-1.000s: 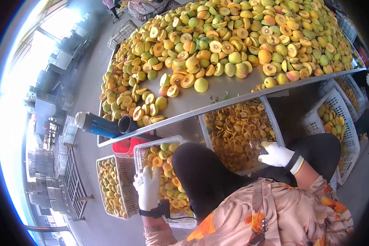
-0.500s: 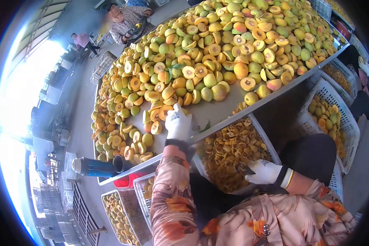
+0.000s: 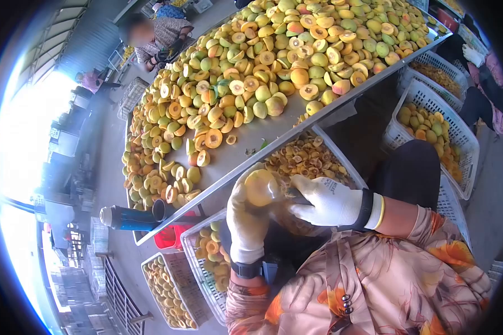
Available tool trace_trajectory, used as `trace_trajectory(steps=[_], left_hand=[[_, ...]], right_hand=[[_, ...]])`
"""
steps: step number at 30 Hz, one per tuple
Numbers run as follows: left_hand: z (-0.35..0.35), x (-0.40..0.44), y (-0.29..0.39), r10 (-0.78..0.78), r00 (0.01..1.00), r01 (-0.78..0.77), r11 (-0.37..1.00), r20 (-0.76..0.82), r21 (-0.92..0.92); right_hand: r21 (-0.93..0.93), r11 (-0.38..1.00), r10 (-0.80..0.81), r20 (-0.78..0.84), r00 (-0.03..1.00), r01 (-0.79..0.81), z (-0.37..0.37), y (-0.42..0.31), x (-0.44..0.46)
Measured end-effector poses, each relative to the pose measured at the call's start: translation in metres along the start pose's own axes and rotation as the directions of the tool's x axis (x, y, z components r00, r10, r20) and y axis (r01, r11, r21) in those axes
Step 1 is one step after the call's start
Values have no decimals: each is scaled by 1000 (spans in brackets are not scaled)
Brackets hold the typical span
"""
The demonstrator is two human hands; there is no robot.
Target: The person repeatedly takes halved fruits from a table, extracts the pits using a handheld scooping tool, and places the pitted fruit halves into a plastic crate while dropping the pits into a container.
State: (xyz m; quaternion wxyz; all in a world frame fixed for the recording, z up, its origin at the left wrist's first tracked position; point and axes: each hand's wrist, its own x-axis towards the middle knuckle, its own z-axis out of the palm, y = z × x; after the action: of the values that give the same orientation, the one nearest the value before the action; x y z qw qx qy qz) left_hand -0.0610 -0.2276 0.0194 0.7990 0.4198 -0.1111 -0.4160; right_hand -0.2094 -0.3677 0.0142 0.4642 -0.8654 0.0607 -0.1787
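Note:
My left hand (image 3: 246, 215), in a white glove with stained fingers, is closed around a yellow peach half (image 3: 261, 188) in front of my lap. My right hand (image 3: 332, 202), also gloved, is closed just right of the fruit on a small dark metal tool (image 3: 289, 193); motion blur hides its exact shape. Below and behind both hands is a white crate (image 3: 341, 152) of peach scraps (image 3: 310, 159). Beyond it, a metal table (image 3: 246, 148) carries a big heap of halved yellow peaches (image 3: 262, 67).
A blue thermos (image 3: 129, 218) lies at the table's left corner, above a red container (image 3: 170, 237). Crates of peach halves stand at lower left (image 3: 170, 290) and right (image 3: 439, 131). One person (image 3: 165, 36) works across the table; another's gloved hand (image 3: 473, 56) shows at far right.
My left hand has drawn back from the heap and now holds a peach half before me. My right hand, with the tool, has risen from the scrap crate to meet it.

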Motion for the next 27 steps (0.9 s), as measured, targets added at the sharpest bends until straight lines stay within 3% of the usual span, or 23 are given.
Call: trace_trajectory(steps=[3,4,7,12,16,17,19,23,24,27], left_hand=[[6,-17,-9,74,997,-73,984,-2,163],[16,-26,-13,199,980,-174,876,-9,451],[38,-46,-10,176,982,-130,888,-65,442],[38,-54,-28,417,908,-391,814,37,430],[39,-61,-20,454,888,-429,769,68,474],[42,-65,-14,455,889,-398,714,51,577],[42,-69,-8,368,930,-331,805,25,493],[30,-61,-13,358,931,-352,838,67,416],[33,-61,-11,426,900,-414,777,89,473],[32,-57,-10,401,912,-391,777,91,493]], right_hand=[[10,994,-112,-85,990,113,7,-11,-11],[2,991,-130,-95,987,131,7,-15,-13],[-24,985,-170,-83,982,169,8,-20,-21],[-115,992,-51,-22,998,48,13,-34,-34],[-111,994,-14,30,999,17,12,-46,-40],[-128,991,-31,49,998,37,10,-49,-39],[-31,992,-120,72,990,122,13,-39,-38],[-57,989,144,254,956,-134,-6,-60,-30],[-28,994,106,282,954,-102,-6,-57,-28],[54,996,43,339,940,-65,-8,-50,-24]])
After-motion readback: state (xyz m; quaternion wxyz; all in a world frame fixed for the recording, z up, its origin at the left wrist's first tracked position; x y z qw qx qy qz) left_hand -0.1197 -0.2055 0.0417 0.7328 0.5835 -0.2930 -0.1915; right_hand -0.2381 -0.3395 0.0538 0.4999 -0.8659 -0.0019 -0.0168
